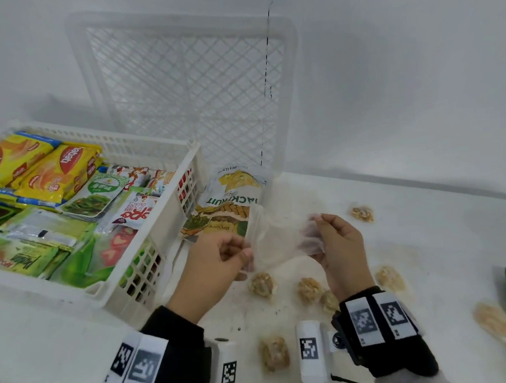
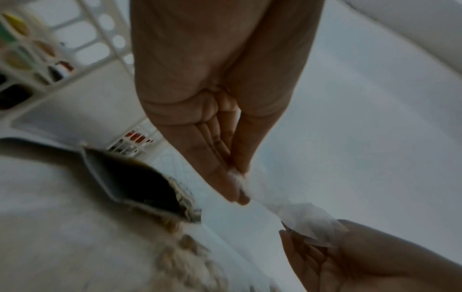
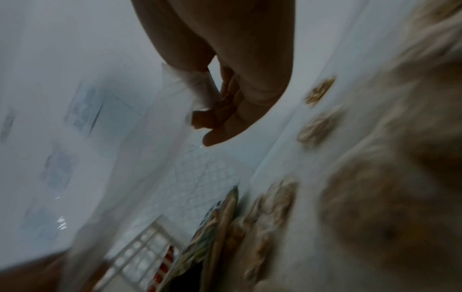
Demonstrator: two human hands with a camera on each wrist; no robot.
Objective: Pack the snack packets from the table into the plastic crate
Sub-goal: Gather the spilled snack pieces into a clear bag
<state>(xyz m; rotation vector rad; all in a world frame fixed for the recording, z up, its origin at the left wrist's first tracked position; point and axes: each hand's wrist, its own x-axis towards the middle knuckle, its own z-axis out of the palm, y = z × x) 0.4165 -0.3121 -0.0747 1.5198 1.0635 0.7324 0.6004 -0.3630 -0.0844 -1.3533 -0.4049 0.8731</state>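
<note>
Left hand (image 1: 217, 261) and right hand (image 1: 339, 239) each grip clear bag (image 1: 278, 240), "JACKFRUIT" packet (image 1: 229, 204) beside crate (image 1: 169, 196)

Bright, even light fills the head view, with soft shadows behind the crate (image 1: 154, 156); straight lines bow near its edges. Both wrist views are dimmer, bluish and motion-blurred.

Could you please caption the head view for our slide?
Both hands, left hand and right hand, pinch a clear plastic bag beside the packed crate.
</note>
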